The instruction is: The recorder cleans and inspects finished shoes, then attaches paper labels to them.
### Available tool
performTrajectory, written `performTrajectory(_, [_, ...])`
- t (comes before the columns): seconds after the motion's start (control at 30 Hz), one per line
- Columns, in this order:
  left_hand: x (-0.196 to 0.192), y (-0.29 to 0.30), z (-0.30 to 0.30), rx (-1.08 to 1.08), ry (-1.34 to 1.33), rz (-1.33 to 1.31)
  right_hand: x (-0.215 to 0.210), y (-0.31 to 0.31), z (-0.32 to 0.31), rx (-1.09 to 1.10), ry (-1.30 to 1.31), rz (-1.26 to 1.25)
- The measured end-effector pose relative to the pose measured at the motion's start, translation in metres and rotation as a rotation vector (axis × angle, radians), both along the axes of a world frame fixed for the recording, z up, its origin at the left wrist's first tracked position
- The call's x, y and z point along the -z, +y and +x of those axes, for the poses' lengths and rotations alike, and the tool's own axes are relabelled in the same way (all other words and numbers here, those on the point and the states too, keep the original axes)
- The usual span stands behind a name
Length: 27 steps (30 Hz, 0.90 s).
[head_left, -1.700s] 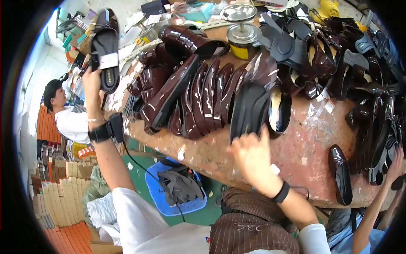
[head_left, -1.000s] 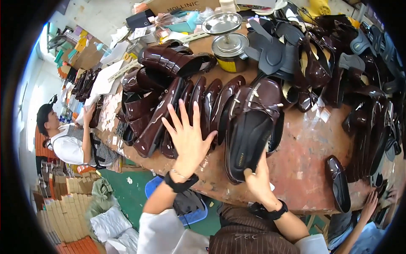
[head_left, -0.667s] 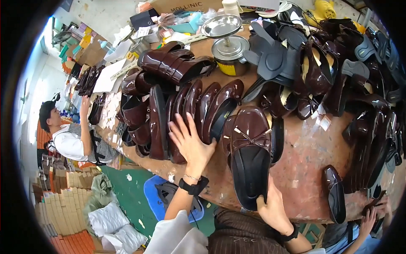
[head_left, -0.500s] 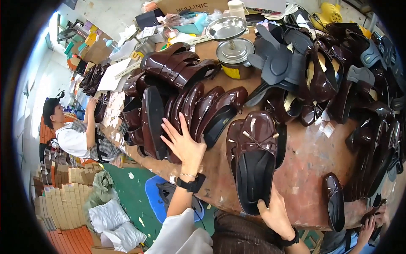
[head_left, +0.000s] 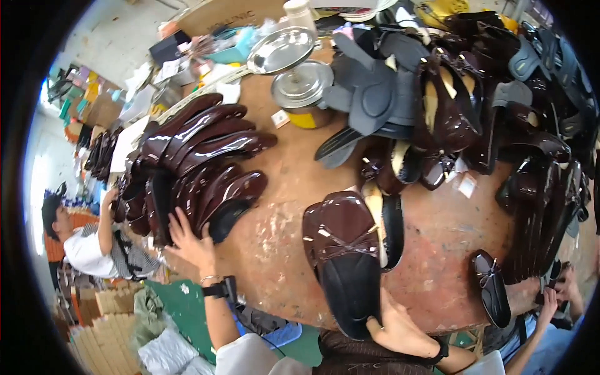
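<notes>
At the table point(head_left: 437, 262), the right grip point(head_left: 403, 326) holds a maroon shoe point(head_left: 350, 269).

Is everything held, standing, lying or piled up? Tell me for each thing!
Left hand: open, spread at the shoes.
Right hand: closed, gripping.
Bow shoe: held by its heel end, inside showing.
Shoe row: packed side by side.
Lone shoe: lying unheld.
Yellow-labelled can: upright.
Grey flat pieces: heaped.
</notes>
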<state>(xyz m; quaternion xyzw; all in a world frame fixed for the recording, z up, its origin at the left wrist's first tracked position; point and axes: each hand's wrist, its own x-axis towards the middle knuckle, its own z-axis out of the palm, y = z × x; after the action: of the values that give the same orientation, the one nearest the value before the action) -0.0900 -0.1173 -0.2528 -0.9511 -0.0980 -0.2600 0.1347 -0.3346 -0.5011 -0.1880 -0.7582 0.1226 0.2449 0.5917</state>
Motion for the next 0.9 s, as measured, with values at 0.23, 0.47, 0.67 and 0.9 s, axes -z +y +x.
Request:
performTrajectory(0.23, [-0.013, -0.036, -0.017, -0.006, 0.287, -0.152, 0.007, 0.029, 0.016, -0.011, -0.129, 0.003])
performTrajectory(0.47, [-0.057, -0.109, -0.103, 0.604, 0.151, -1.018, -0.021, 0.039, 0.04, -0.142, 0.07, -0.128])
performTrajectory(0.67, [-0.181, -0.168, 0.086, 1.019, -0.079, -0.603, 0.0, 0.028, 0.034, -0.087, -0.351, -0.159])
performTrajectory(0.9, [-0.114, -0.205, 0.345, 0.593, 0.647, -0.133, -0.009, -0.023, 0.041, -0.116, -0.167, 0.166])
